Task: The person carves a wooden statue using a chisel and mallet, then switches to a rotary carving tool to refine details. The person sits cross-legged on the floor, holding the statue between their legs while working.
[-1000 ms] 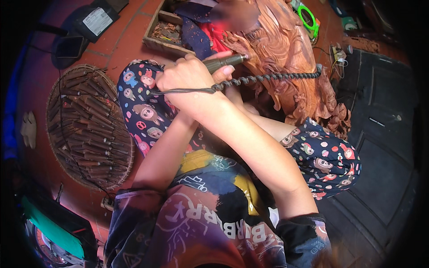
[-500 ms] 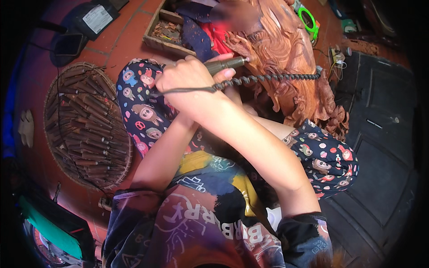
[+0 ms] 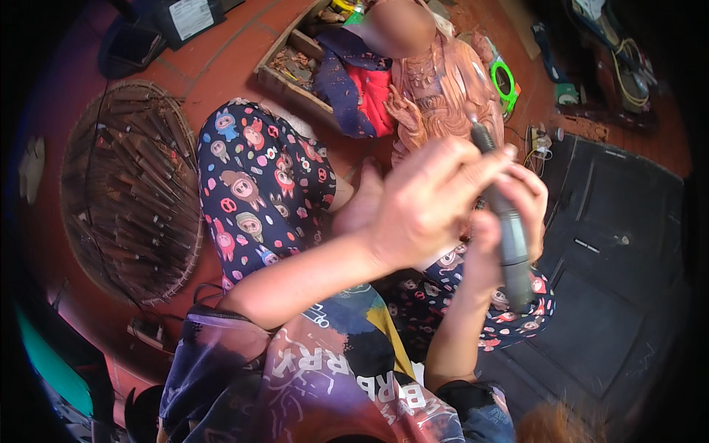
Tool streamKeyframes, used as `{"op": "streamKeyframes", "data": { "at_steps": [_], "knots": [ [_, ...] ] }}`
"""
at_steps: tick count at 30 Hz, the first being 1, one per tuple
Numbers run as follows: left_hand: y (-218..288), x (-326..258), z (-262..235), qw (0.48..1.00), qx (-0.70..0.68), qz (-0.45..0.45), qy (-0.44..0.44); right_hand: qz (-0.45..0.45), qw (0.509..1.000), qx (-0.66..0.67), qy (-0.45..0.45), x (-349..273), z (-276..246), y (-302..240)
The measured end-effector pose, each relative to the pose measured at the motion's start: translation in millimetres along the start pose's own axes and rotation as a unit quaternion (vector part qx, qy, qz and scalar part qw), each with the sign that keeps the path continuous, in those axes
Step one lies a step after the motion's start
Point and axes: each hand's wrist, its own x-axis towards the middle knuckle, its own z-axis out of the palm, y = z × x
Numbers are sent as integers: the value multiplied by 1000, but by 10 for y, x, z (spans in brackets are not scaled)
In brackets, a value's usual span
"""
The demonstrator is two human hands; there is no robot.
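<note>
A dark rotary carving handpiece (image 3: pixel 511 232) slants in front of me, its thin tip pointing away and its thick butt toward me. My right hand (image 3: pixel 521 203) wraps round its body. The bent fingers of my left hand (image 3: pixel 428 203) meet its front part beside the right fingertips; they are closed on it, partly smeared by motion. Just beyond the tip lies a reddish-brown wooden carving (image 3: pixel 443 88) with cut folds. A blurred round patch covers its far end. Whether the tip touches the wood, I cannot tell.
A round woven basket (image 3: pixel 68 214) full of wooden-handled carving tools stands at left. Beyond my knee sits a wooden box (image 3: pixel 284 85) with chips, a dark and red cloth (image 3: pixel 369 100) beside it. A green ring-shaped object (image 3: pixel 504 87) is far right, a black panel (image 3: pixel 620 244) nearer.
The handpiece has swung from pointing right to pointing away and moved right with my right hand. My forearms have uncrossed. The carving appears more upright, and the coiled cord no longer shows.
</note>
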Motion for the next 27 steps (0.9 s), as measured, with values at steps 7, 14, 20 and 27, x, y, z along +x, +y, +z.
{"op": "streamKeyframes", "data": {
  "at_steps": [7, 14, 20, 27],
  "knots": [
    [207, -202, 287, 993, -33, -58, -98, 456, 758, 461, 72, 361, -77, 609],
    [39, -35, 450, 982, 19, -156, -100, 432, 829, 354, -32, 869, 258, 606],
    [-43, 14, 466, 974, 36, -203, -91, 409, 860, 292, -95, 1017, 372, 643],
    [-132, -35, 451, 979, 53, -184, -65, 405, 877, 231, -119, 1029, 445, 610]
  ]
}}
